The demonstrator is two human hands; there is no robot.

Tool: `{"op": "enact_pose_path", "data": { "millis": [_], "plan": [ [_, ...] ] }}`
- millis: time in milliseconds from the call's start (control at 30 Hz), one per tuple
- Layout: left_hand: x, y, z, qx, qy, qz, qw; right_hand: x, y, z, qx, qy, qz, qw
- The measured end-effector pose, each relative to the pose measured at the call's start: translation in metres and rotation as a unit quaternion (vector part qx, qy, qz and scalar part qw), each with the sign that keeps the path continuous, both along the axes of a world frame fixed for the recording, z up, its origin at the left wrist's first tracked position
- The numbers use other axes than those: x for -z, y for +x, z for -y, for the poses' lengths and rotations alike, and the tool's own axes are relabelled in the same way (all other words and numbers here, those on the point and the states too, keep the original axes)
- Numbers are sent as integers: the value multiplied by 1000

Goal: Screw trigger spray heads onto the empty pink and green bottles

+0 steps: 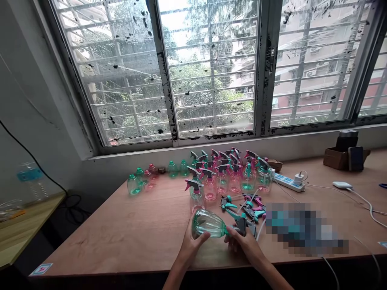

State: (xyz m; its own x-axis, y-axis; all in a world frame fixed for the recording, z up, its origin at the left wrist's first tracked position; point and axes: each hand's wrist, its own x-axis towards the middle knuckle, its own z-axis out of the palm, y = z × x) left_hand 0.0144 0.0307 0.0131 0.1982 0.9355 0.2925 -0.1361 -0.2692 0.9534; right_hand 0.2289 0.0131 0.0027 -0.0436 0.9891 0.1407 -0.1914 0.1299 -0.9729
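Note:
A clear green spray bottle (208, 224) lies on its side above the wooden table's (127, 237) near edge, held between both hands. My left hand (191, 241) is wrapped round its body from below. My right hand (243, 241) grips the neck end, where a teal and grey trigger head (242, 224) sits on the bottle. Just behind stands a pink bottle with a trigger head (196, 196). Loose trigger heads (244, 204) lie in a small heap to the right of it.
Several capped pink and green spray bottles (232, 173) stand in a group near the window wall. Several headless bottles (145, 179) stand to their left. A power strip (288, 182), cables, a white device (342, 185) and a cardboard box (335, 158) lie at the right. A lower side table (27, 225) is at left.

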Motion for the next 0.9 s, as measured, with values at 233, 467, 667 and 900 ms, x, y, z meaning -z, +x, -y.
{"op": "enact_pose_path", "data": {
  "millis": [233,467,667,900],
  "plan": [
    [0,-4,2,-8,19,-12,1000,-1,2,1,-21,-12,22,999],
    [4,-1,2,-3,14,-7,1000,2,1,-2,-16,-22,-21,999],
    [9,4,8,-6,19,-19,1000,11,5,-6,-5,-26,-80,996],
    [9,0,5,23,8,-28,999,13,5,-6,-1,-8,-91,996]
  ]
}}
